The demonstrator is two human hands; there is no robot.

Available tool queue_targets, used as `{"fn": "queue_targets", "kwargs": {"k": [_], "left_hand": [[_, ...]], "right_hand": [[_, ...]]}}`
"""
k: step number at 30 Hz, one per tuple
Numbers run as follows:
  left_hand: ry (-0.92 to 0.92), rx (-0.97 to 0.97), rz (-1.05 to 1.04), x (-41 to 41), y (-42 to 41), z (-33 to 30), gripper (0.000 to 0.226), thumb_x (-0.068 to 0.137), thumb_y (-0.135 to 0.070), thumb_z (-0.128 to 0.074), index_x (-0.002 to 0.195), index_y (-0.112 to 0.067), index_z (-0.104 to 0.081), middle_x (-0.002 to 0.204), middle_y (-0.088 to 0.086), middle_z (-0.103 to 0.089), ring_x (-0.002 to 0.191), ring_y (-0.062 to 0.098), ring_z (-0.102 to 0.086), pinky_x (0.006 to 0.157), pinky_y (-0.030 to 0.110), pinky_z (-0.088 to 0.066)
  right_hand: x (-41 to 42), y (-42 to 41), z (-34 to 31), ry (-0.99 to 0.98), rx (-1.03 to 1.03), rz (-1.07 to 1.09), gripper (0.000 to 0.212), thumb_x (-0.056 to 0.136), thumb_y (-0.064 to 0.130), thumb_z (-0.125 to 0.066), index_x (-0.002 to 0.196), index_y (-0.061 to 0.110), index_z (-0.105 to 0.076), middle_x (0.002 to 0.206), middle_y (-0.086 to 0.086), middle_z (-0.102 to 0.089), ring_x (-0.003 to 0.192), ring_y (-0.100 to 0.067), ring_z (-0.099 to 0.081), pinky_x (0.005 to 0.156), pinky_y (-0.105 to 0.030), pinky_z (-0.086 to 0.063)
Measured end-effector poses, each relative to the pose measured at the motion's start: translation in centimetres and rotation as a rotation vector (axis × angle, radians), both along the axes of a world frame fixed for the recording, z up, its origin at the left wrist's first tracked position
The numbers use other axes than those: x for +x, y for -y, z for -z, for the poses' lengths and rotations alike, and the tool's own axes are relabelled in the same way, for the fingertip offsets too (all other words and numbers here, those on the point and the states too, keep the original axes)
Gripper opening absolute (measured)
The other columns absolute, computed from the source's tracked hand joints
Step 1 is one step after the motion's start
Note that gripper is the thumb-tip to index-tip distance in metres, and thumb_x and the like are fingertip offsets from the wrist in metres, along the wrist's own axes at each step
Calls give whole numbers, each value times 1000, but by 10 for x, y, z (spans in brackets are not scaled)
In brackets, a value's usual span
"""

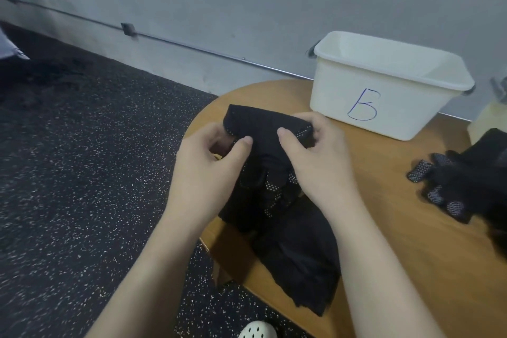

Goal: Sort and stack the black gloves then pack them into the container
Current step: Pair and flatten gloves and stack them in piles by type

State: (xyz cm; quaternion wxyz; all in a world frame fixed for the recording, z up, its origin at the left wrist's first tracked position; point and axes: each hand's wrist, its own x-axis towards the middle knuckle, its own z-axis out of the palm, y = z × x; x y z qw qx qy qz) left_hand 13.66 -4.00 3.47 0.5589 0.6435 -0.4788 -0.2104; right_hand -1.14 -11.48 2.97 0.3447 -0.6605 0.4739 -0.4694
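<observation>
1. Stack of black gloves (296, 250) lies on the desk (397, 214), ready for packing.
2. Left hand (203, 170) and right hand (315, 162): each grip pinches the top glove (263, 129), aligning it.
3. Unsorted gloves (466, 189) wait right.
4. Container (384, 90) stands behind, open.

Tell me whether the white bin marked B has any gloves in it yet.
Cannot tell for sure. The white bin shows only bare inner walls; its floor is hidden. Black gloves are in both hands, outside it.
</observation>
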Motion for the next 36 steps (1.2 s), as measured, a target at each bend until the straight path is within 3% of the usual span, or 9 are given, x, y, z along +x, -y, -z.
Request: {"fn": "queue_targets", "kwargs": {"k": [2,5,8,12,16,21,25,30,36], "left_hand": [[-44,-6,9,-1,1,5,16,95,-29,-70,85,-16,-70,76,0,-69,74,16,-67,62,40,-55],[-113,-21,22,-1,-2,8,9,96,-25,-69,88,-21,-72,75,-11,-71,71,2,-66,63,22,-51],[-135,-23,3,0,-3,14,13,96,-29,-70,105,-22,-73,89,-7,-75,85,4,-70,80,33,-58],[-26,-66,-94,8,1,20,48,99,-44,-62,143,-26,-54,125,-14,-64,114,-2,-60,102,34,-50],[195,-152,24,7,14,17,47,105,-34,-40,145,-18,-57,151,-7,-52,142,0,-41,121,31,-31],[282,-129,203,-10,16,31,46,106,-29,-37,148,-18,-53,158,-2,-45,150,3,-29,125,24,-20],[231,-119,193,-9,15,41,47,106,-29,-36,146,-14,-55,156,-3,-47,148,-3,-30,123,19,-21],[122,-40,199,-9,10,48,54,101,-27,-33,150,-15,-51,161,-6,-40,149,-5,-27,122,15,-20],[93,-30,195,-10,9,54,57,99,-27,-31,153,-16,-47,162,-9,-37,149,-7,-25,122,14,-18]], "right_hand": [[0,-1,3,-13,17,16,15,94,31,-70,109,30,-67,92,13,-72,74,-9,-67,69,-28,-52],[0,-5,4,-18,0,21,15,95,29,-69,109,28,-68,91,17,-72,77,-4,-66,69,-22,-53],[-1,-5,6,-61,-19,45,16,94,31,-69,110,31,-66,98,22,-68,93,5,-61,74,-13,-45],[-5,-6,6,-198,-202,104,19,97,34,-64,115,29,-65,110,24,-60,114,-1,-55,96,-17,-41],[-5,-13,2,-300,-371,10,33,103,31,-50,129,18,-66,132,14,-58,130,2,-45,110,-10,-27],[-2,-25,8,-515,-265,-172,56,107,45,-29,157,24,-42,165,13,-32,155,0,-17,129,-33,-9],[-2,-29,16,-604,-156,-219,60,109,51,-18,163,27,-24,170,17,-14,154,6,-1,129,-29,0],[3,-40,19,-672,-100,-238,59,110,45,-19,165,26,-12,172,16,-1,154,6,11,124,-20,9],[0,-43,21,-648,-7,-282,59,111,45,-20,165,28,-8,171,19,4,151,9,16,127,-25,6]]}}
